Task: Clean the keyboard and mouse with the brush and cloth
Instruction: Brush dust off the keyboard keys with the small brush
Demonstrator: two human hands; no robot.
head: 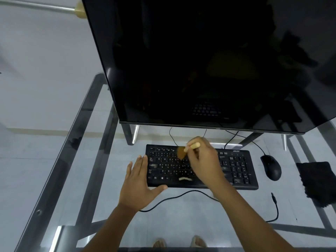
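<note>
A glass-topped desk (pixel 54 160) on a dark metal frame (pixel 87 124) stands over a pale tiled floor (pixel 36 70). A large dark screen (pixel 200 60) fills the upper view, its reflections dim and hard to read.

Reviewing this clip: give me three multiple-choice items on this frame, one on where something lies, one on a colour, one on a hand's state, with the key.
1. Where does the mouse lie?
A. left of the keyboard
B. right of the keyboard
C. on the keyboard

2. What colour is the cloth?
A. white
B. yellow
C. black

3. What is the left hand doing?
A. lying open at the keyboard's left end
B. gripping the brush
C. holding the cloth

Key: 1 B, it sits between the keyboard and the cloth. 2 C, dark like the mouse. 3 A, fingers straight; the right hand holds the brush.
</note>
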